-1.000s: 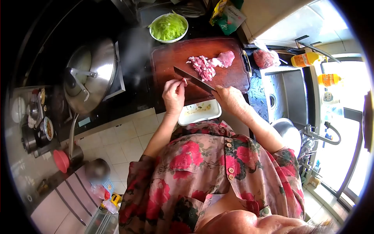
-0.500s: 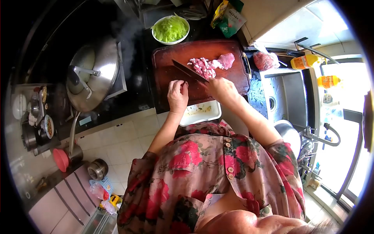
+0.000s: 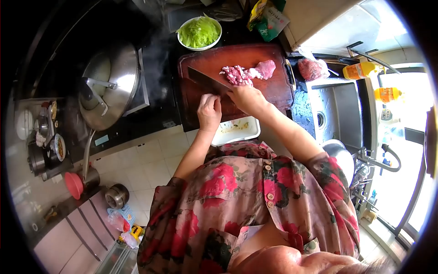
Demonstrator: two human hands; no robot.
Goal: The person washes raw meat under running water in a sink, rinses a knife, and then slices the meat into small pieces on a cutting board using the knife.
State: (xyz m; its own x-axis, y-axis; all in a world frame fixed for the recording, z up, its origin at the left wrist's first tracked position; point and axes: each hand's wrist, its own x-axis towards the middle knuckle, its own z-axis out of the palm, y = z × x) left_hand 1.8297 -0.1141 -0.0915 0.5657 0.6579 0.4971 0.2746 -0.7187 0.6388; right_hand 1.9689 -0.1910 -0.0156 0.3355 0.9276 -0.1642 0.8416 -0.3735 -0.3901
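My right hand (image 3: 247,99) is wrapped round the handle of a kitchen knife (image 3: 203,81). Its broad dark blade points to the far left, over the brown cutting board (image 3: 275,101). By the board's near edge, my left hand (image 3: 209,111) has its fingers curled together close to the blade. Whatever those fingers hold, if anything, is hidden. Beyond the right hand lies a pile of cut raw meat (image 3: 235,74), with a larger uncut piece of meat (image 3: 265,69) to its right. A white tray (image 3: 237,136) with bits of residue sits below the board.
Shredded green vegetable fills a white bowl (image 3: 180,42) behind the board. To the left, a wok (image 3: 123,80) with a lid stands on the stove amid steam. A sink (image 3: 349,114), bagged meat (image 3: 313,70) and yellow-orange bottles (image 3: 359,71) are on the right.
My right hand and the knife have shifted left, away from the cut meat and nearer my left hand. My left hand has hardly moved.
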